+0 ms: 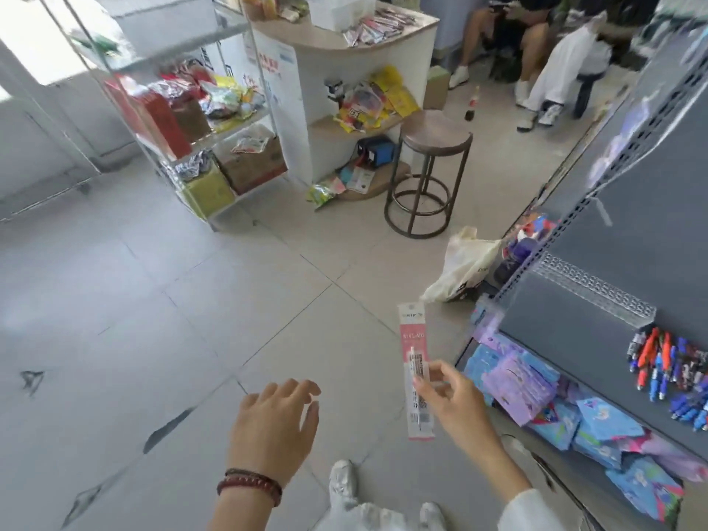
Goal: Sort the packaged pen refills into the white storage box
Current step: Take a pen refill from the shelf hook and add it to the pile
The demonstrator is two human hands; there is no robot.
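— How is the pink-and-clear plastic refill packet (415, 371) held?
— Pinched upright over the grey tiled floor (191, 300) by the right hand (456, 400), seemingly for its blurred label; the left hand (274, 427) is spread, empty.

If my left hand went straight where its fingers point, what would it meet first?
Probably nothing soon: the left hand points over bare floor toward the round stool, though depth is unclear.

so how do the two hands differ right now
The left hand is open with fingers spread and holds nothing; the right hand pinches the pink refill packet roughly upright. The left wrist wears red bead bracelets; the right arm shows a white sleeve. Both hover over the tiled floor.
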